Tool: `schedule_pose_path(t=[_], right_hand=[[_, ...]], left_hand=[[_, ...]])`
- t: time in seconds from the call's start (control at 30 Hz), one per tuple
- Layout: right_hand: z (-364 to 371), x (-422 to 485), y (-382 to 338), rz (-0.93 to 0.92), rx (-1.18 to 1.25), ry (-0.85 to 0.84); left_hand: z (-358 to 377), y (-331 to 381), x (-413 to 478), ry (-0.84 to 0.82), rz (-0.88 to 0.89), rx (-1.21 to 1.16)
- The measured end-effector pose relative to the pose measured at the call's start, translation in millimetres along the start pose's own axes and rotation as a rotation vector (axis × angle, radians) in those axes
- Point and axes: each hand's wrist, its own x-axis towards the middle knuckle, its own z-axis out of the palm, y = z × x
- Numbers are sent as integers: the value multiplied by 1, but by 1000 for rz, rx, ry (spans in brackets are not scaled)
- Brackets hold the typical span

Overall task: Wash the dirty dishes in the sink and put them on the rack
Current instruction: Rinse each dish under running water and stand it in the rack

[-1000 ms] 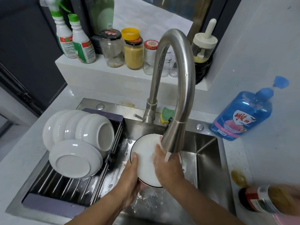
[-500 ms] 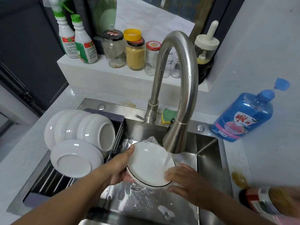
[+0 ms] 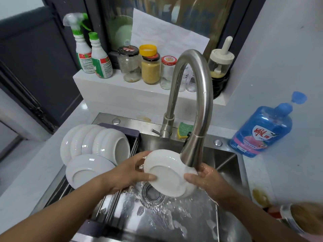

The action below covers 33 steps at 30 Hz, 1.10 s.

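A white plate point(image 3: 167, 173) is held over the steel sink point(image 3: 227, 159), its underside facing me, under the running faucet point(image 3: 194, 105). My left hand point(image 3: 129, 173) grips its left rim, thumb across the base. My right hand point(image 3: 208, 180) holds the right rim, wet, with water running over it. The roll-up rack point(image 3: 108, 201) spans the sink's left side. On the rack stand several washed white bowls point(image 3: 97, 145) on edge and one white plate point(image 3: 85, 172) leaning in front of them.
A green and yellow sponge point(image 3: 184, 130) lies behind the faucet. A blue dish soap bottle point(image 3: 262, 131) stands on the right counter. Jars point(image 3: 150, 67) and spray bottles point(image 3: 92, 55) line the back ledge. A sauce bottle point(image 3: 293, 219) lies at the lower right. The drain point(image 3: 152, 194) shows below the plate.
The plate has been flipped from face up to underside toward me. My right hand moved from the plate's lower edge to its right rim under the water stream.
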Motion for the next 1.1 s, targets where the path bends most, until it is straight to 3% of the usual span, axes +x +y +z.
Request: schedule_pose_path(t=[0.13,0.47,0.63,1.1], right_hand=[[11,-4,7,10,34,28],[63,-17,29,-88,-89,358],[95,-9,39,-66,-202,465],[123,22,-12,-94,-390,375]], left_hand=[[-2,-6,-7,193,84,337],[-14,18,-36,387,200,863],[-36,18,-50,443,172,929],[-83,29,-88,536,126,947]])
